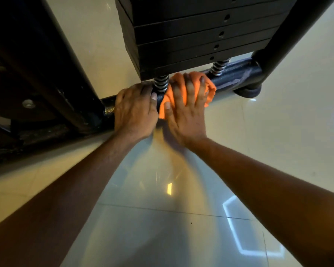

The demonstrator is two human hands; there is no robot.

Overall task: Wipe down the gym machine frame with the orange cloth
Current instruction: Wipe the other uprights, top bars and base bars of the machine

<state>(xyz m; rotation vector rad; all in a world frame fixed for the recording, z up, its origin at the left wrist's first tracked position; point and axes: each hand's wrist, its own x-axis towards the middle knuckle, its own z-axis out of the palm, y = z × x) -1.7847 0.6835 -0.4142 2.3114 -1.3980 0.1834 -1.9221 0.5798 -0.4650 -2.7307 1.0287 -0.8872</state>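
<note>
Wiping is under way on the base bar [237, 76] of the frame, low at the floor [162, 218] beneath the weight stack [201, 35].

Right hand [185, 114]: fingers [188, 87] spread wide and pressed flat over the cloth [196, 87], which is bunched on top of the bar between the two springs. Orange shows between the fingers and past the fingertips on the far and right sides; a fold hangs down by the thumb. The grip is a flat press, not a pinch.

Left hand [135, 110]: bare, fingers close together and curled over the bar, thumb tip just beside the cloth. The left spring [161, 83] stands just beyond its fingertips. Judged to be bracing only.

Progress: the bar to the right of the cloth, past the right spring [219, 67] toward the upright [289, 29], shows a pale smear, so that stretch appears not yet done. The dark post [52, 70] left of the left hand looks dull and scuffed. Whether any part has already been cleaned cannot be told. Judgement: early to middle; most of the frame remains.
</note>
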